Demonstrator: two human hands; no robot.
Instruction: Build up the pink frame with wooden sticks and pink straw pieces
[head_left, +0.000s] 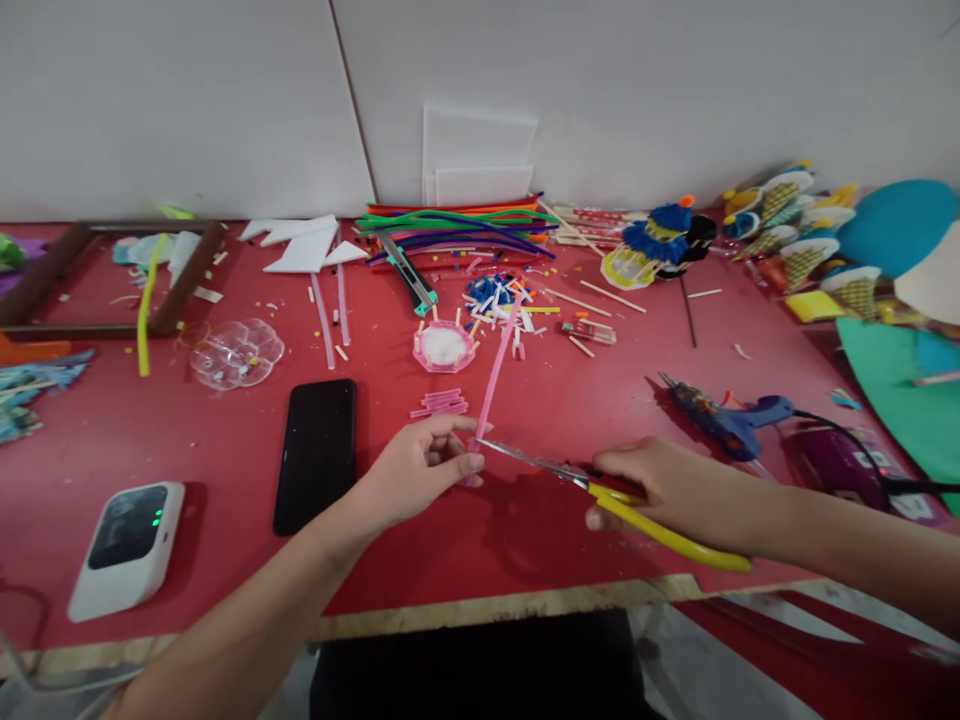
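Observation:
My left hand [420,468] pinches the lower end of a long pink straw [495,372] that slants up and away over the red table [225,440]. My right hand [667,490] is closed on the yellow handles of a pair of scissors [600,490]. The blades point left and reach the straw just above my left fingers. A small pile of short pink straw pieces [439,403] lies just beyond my left hand. Farther back sits a pink ring-shaped piece with a white middle [444,346].
A black phone [316,453] lies left of my hand, a white device with green lights [127,545] nearer the front edge. A blue glue gun [724,415] lies at the right. Coloured straws [457,228], a box cutter [409,275], scraps and paper crafts [795,230] fill the back.

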